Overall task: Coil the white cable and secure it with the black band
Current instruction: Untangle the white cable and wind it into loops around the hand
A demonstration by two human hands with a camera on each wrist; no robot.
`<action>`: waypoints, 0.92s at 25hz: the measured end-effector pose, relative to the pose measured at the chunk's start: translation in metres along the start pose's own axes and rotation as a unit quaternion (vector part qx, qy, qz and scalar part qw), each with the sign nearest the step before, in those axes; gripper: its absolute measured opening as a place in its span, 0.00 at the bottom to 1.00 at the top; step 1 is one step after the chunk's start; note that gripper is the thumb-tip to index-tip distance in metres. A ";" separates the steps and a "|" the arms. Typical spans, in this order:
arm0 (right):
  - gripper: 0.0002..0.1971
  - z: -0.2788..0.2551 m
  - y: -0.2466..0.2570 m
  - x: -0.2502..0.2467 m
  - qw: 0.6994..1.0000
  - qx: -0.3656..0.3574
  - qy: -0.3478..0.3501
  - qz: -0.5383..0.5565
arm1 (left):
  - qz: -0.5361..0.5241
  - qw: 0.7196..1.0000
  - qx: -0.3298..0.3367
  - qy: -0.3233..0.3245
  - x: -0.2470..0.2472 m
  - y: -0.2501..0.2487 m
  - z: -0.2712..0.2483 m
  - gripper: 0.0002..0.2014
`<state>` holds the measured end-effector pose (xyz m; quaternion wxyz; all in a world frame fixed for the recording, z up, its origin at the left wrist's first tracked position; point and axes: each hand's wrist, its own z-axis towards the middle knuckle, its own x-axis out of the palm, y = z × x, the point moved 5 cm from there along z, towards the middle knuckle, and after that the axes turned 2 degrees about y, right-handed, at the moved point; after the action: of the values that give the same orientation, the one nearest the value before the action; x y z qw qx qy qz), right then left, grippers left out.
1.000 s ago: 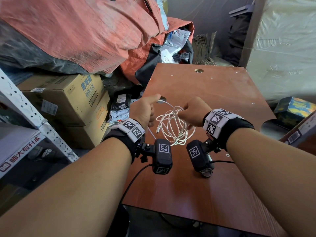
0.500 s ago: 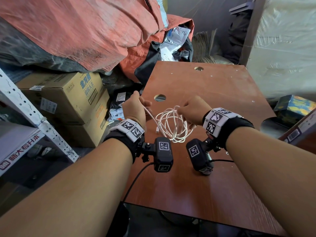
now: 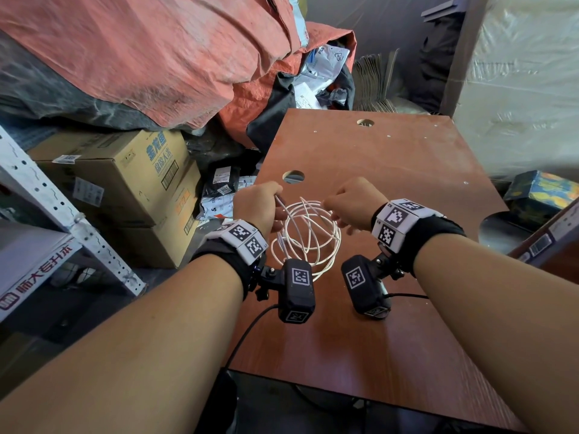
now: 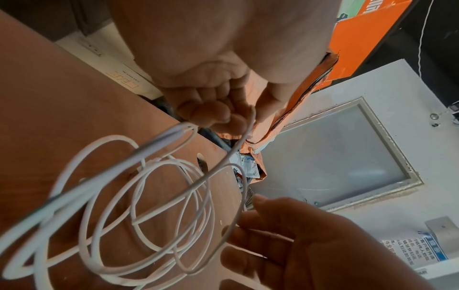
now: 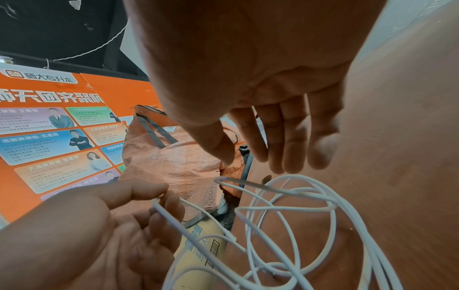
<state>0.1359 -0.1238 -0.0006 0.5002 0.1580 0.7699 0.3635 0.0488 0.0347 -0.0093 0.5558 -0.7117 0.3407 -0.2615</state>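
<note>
The white cable (image 3: pixel 308 236) hangs in several loose loops between my two hands, above the brown table (image 3: pixel 391 170). My left hand (image 3: pixel 277 195) pinches one strand between thumb and curled fingers, as the left wrist view (image 4: pixel 223 117) and the right wrist view (image 5: pixel 161 202) both show. My right hand (image 3: pixel 329 205) is at the coil's right side. In its own view the right hand (image 5: pixel 242 157) has straight fingers, thumb apart, with the cable (image 5: pixel 285 208) just beyond the fingertips. The loops (image 4: pixel 211 196) brush the right hand (image 4: pixel 248 210). I see no black band in any view.
The table has a round hole (image 3: pixel 293 176) just beyond my hands and another (image 3: pixel 365 122) near its far edge. Cardboard boxes (image 3: pixel 131 170), an orange tarp pile (image 3: pixel 172 57) and a white metal rack (image 3: pixel 47 208) crowd the left. A colourful box (image 3: pixel 539 192) sits right.
My left hand left the spot by the hole and drew a strand back to the left, then settled close to the coil. The loops have spread wider. The right hand barely moved.
</note>
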 end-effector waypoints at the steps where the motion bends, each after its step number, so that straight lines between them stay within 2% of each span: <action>1: 0.20 0.000 0.001 0.001 1.000 -0.009 0.001 -0.005 | 0.006 1.000 0.003 0.000 0.000 0.000 0.001 0.14; 4: 0.26 -0.001 0.006 0.004 0.999 -0.039 0.006 -0.027 | 0.025 1.000 0.009 0.007 0.001 -0.003 0.001 0.10; 8: 0.17 -0.007 0.012 0.012 0.993 -0.065 0.050 -0.086 | 0.027 0.999 0.043 -0.002 -0.001 -0.012 -0.002 0.08; 10: 0.14 -0.006 0.012 0.008 0.995 -0.061 0.026 -0.078 | 0.020 0.997 0.071 -0.017 -0.004 -0.017 -0.001 0.08; 13: 0.13 -0.002 0.013 -0.008 0.996 -0.050 -0.053 -0.053 | -0.043 0.993 0.103 -0.024 -0.005 -0.026 0.000 0.06; 17: 0.13 -0.009 0.016 -0.028 0.990 -0.034 -0.131 -0.039 | -0.154 0.985 0.077 -0.007 0.000 -0.037 0.000 0.10; 19: 0.14 -0.011 0.017 -0.032 0.990 -0.034 -0.132 -0.037 | -0.185 0.980 0.076 0.010 0.003 -0.044 -0.002 0.12; 22: 0.04 -0.017 0.025 -0.030 0.989 -0.073 -0.128 -0.019 | -0.205 0.975 0.070 0.046 0.011 -0.049 -0.009 0.13; 23: 0.04 -0.020 0.029 -0.030 0.987 -0.093 -0.135 0.005 | -0.207 0.975 0.064 0.057 0.014 -0.049 -0.011 0.13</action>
<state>0.1282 -0.1307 0.0449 0.6099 0.1622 0.6575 0.4116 0.0584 0.0244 0.0412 0.5137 -0.7137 0.1996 -0.4323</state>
